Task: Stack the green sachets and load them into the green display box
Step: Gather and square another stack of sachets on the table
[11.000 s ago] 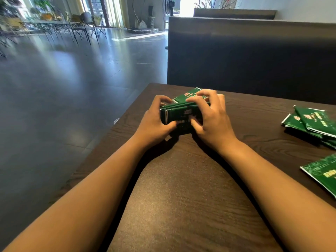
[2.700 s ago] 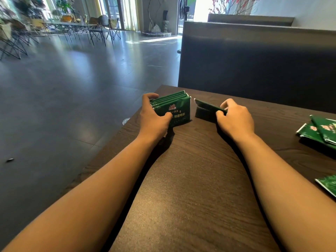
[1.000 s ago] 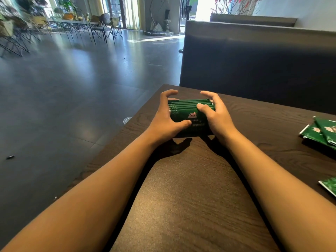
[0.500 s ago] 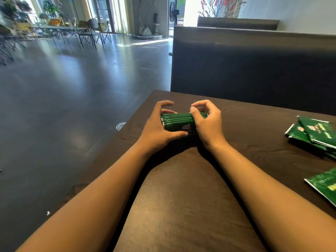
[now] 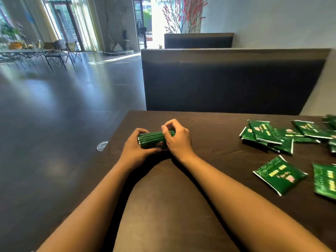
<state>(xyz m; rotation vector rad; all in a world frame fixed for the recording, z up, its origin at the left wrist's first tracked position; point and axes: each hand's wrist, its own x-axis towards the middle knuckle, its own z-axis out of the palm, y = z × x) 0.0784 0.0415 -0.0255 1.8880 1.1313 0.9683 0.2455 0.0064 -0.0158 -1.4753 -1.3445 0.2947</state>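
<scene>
A stack of green sachets (image 5: pixel 151 140) stands on edge near the far left corner of the dark wooden table (image 5: pixel 209 135). My left hand (image 5: pixel 135 151) grips its left end, thumb along the front face. My right hand (image 5: pixel 177 139) grips its right end, fingers curled over the top edges. Loose green sachets (image 5: pixel 263 132) lie in a scattered pile at the right, with one single sachet (image 5: pixel 280 174) lying nearer and another (image 5: pixel 325 180) at the right border. I cannot see the green display box.
The table's left edge (image 5: pixel 116 135) drops to a grey floor with a small clear lid (image 5: pixel 102 145) on it. A dark booth seat back (image 5: pixel 227 82) stands behind the table. Chairs and tables are far off at the left.
The view has swung right, so more loose sachets show. Both hands stay on the stack; my right fingers have curled further over its top.
</scene>
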